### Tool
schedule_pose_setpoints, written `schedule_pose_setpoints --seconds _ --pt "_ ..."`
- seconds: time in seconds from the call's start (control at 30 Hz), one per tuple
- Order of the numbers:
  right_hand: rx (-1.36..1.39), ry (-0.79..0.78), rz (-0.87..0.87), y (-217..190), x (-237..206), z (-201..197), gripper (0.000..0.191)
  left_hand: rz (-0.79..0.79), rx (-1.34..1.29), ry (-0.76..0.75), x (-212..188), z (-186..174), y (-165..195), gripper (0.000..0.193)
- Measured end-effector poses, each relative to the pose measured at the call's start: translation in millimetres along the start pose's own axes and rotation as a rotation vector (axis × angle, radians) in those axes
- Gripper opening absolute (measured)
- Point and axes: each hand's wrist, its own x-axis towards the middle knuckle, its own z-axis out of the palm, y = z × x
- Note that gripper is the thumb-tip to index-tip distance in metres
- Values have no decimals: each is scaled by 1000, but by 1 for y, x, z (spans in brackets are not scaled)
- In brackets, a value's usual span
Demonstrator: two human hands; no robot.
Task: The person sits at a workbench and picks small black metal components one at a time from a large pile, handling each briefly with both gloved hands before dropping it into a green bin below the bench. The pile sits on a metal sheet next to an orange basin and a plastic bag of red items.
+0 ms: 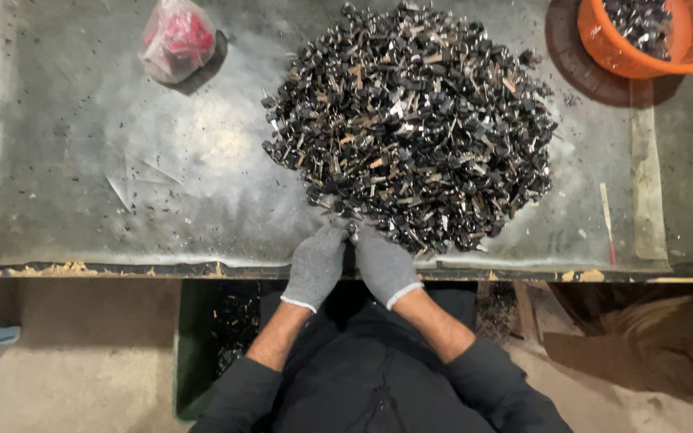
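- Small black and metal parts [411,120] lie heaped in a wide mound on the right half of the worktop [82,160], the near foot of the mound reaching almost to the front edge.
- At the worktop's far left corner sits a clear bag [176,38] with something red inside, well apart from the mound.
- A grey, scuffed sheet covers the worktop, dusted with dark specks; crumbs of wood-coloured debris line the front edge.
- Left hand [316,265], in a grey knit glove, is at the front edge, fingers curled onto parts at the foot of the mound; what exactly it pinches I cannot tell.
- Right hand [384,263], gloved alike, touches the left one and closes on the same spot.
- By my judgement most of the work remains: the mound is large, and only some parts fill the orange tub [631,36] at the far right corner.
- Below the front edge a green bin [190,353] holds a few dark parts; the floor is bare and sandy.
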Motion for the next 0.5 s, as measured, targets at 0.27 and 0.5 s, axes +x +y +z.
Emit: schedule_pose_setpoints --seconds 0.27,0.5 --pt "-55 113 -223 3 -7 -3 21 -127 -56 -22 7 -10 6 41" --pt "-136 145 -164 -13 0 12 18 38 -27 44 3 -5 -3 40"
